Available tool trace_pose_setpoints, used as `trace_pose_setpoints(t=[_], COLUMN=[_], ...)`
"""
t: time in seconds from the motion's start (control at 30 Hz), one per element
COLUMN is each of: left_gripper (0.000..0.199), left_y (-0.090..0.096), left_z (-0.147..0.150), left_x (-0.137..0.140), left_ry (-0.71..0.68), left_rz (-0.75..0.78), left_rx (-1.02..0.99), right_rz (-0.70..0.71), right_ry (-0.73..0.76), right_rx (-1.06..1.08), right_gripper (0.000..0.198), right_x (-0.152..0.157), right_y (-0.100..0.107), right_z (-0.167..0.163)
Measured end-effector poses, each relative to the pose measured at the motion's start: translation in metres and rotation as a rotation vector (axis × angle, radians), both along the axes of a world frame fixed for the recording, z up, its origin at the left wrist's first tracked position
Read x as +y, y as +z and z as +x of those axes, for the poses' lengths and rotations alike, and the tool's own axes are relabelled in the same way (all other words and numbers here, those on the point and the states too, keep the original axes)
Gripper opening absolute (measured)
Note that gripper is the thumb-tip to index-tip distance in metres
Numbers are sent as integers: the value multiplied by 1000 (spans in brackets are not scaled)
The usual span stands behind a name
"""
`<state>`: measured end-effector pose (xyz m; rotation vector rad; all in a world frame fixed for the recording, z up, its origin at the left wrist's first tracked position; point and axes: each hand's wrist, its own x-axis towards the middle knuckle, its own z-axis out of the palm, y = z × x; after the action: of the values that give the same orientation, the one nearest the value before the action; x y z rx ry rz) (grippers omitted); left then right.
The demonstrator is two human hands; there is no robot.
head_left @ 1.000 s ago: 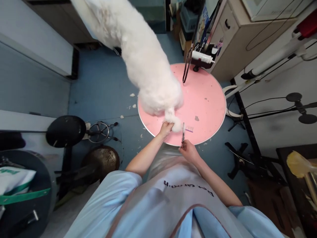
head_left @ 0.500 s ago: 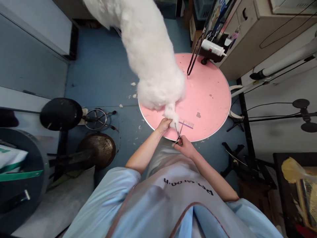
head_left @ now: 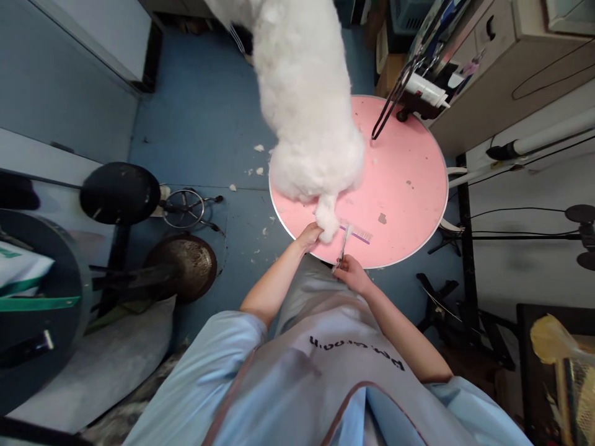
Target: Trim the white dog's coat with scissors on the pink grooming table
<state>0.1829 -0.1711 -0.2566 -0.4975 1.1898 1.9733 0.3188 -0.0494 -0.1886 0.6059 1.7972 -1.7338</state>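
A white fluffy dog (head_left: 311, 105) stands with its rear over the round pink table (head_left: 409, 204) and its tail (head_left: 328, 223) hanging toward me. My left hand (head_left: 310, 236) is closed at the left side of the tail's rounded tip, fingertips in the fur. In my right hand (head_left: 352, 274) is a pair of scissors (head_left: 343, 249), its blades together and pointing away from me, just right of the tail. Beneath the blades, a comb with a purple spine (head_left: 360, 235) lies on the tabletop.
A black loop strap (head_left: 383, 121) hangs over the table's far side near a white bottle (head_left: 426, 90). Black round stools (head_left: 119, 193) stand at left, and white fur tufts (head_left: 259, 148) lie on the blue floor. A dark bin (head_left: 79, 310) is at far left.
The scissors have closed and moved right, away from the tail. My view has shifted slightly, so the dog and table appear further right. My left hand stays at the tail.
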Motion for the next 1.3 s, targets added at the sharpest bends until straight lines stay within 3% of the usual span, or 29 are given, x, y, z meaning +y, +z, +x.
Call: trace_pose_setpoints(t=[0.2, 0.33, 0.53, 0.73, 0.87, 1.0, 1.3], left_gripper=[21, 28, 27, 22, 19, 14, 21], left_y=[-13, -19, -19, -18, -17, -16, -2], left_z=[1, 3, 8, 10, 8, 6, -6], left_x=[-1, -4, -11, -20, -26, -29, -24], left_ry=[-12, -13, -48, -99, -130, -167, -191], left_rz=[-1, 14, 109, 208, 228, 217, 133], left_rx=[-25, -63, -152, -278, -317, -318, -187], right_rz=[-135, -190, -330, -505, -513, -582, -517], right_ry=[-46, -58, -113, -167, -159, -176, -160], right_rx=[-165, -222, -270, -283, -281, -282, -233], right_gripper=[47, 43, 50, 45, 52, 46, 47], right_x=[1, 3, 5, 11, 10, 8, 7], right_y=[1, 2, 5, 5, 1, -1, -7], right_z=[-9, -13, -16, -17, -19, -22, -22])
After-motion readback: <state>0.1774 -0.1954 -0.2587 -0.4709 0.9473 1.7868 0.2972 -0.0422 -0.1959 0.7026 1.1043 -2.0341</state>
